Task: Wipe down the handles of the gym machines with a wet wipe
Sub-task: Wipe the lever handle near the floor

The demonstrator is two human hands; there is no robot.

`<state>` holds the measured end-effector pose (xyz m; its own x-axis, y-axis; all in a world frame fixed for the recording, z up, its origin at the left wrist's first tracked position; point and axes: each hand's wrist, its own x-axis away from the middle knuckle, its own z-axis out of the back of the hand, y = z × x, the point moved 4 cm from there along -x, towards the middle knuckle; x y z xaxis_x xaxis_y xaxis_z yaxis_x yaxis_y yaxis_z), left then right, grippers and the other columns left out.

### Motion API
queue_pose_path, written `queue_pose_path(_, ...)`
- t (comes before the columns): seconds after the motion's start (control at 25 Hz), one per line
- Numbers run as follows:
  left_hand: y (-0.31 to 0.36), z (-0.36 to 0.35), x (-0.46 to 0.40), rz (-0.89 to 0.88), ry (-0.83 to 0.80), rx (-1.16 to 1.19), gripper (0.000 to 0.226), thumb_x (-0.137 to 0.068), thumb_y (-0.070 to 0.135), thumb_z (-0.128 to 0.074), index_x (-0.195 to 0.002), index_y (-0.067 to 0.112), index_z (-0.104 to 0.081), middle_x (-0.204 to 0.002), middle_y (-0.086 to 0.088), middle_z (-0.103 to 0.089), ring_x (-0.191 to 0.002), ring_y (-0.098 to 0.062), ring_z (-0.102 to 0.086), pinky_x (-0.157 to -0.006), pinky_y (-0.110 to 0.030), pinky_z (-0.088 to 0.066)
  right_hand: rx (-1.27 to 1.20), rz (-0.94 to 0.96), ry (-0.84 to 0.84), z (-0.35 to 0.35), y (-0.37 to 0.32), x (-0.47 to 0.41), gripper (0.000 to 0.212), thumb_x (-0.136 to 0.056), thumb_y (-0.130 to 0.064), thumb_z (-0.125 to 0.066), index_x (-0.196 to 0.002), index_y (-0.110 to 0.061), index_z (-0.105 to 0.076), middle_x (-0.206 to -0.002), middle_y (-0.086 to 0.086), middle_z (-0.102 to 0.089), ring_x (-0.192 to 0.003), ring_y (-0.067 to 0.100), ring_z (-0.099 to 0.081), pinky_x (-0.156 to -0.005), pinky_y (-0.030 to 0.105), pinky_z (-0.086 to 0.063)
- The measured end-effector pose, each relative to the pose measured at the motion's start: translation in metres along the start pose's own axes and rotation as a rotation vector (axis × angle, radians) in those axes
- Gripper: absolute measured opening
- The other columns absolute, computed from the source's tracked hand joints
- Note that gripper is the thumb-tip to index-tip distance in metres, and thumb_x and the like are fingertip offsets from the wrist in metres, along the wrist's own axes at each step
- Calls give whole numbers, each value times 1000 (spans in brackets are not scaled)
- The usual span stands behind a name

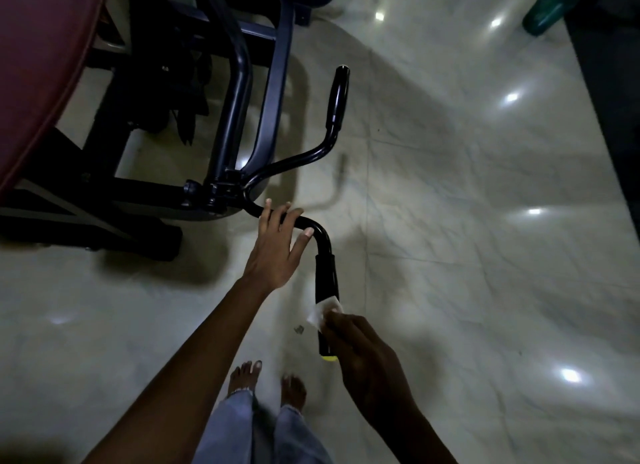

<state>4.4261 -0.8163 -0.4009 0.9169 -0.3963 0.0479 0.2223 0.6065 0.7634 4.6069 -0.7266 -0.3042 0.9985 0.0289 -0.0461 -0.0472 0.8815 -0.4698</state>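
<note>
You are mid-wipe on the near grip (326,290): your left hand (277,245) curls over the bent bar (320,233) to steady it, your right hand (360,342) pinches the wet wipe (323,309) against the grip, and next comes the far grip (338,94).

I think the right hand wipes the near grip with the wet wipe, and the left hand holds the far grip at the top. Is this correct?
Not quite. In the head view, the left hand holds the bent metal bar just above the near grip, not the far grip. The right hand does press the wet wipe there.
</note>
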Motion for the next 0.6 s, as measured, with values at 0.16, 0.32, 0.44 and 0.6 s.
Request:
queue_pose_path(0.16, 0, 0, 0, 1, 4, -4, 70, -88, 61, -22, -137, 16, -43, -147, -9, -33, -146, -27, -2, -111, -36, -20, -68, -48, -8, 1, -6, 8, 33, -99, -36, -33, -118, -18, -53, -107, -7, -54, -81, 7, -63, -65, 9, -51)
queue_pose_path(0.32, 1, 4, 0, 11, -31, -12, 69, -88, 61, -25, -136, 16, -43, -147, -9, -33, -146, -28, -3, -113, -41, -21, -91, -49, -7, 2, -5, 24, 41, -100, -43, -29, -119, -17, -55, -108, -11, -50, -82, 3, -61, -67, 0, -45)
queue_pose_path(0.44, 2, 5, 0, 3, -32, -14, 72, -85, 63, -21, -136, 16, -43, -146, -10, -34, -145, -29, -4, -112, -36, -18, 59, -55, -1, -1, 0, 9, 43, -99, -44, -27, -114, -21, -59, -103, -11, -56, -84, 3, -56, -71, -10, -32)
queue_pose_path(0.6, 3, 5, 0, -8, -34, -28, 64, -92, 59, -30, -136, 14, -43, -145, -12, -35, -145, -31, -5, -112, -32, -12, 144, -11, -41, 2, 7, -31, 36, -89, -28, -44, -109, -9, -66, -106, 6, -64, -87, 9, -58, -64, 15, -53)
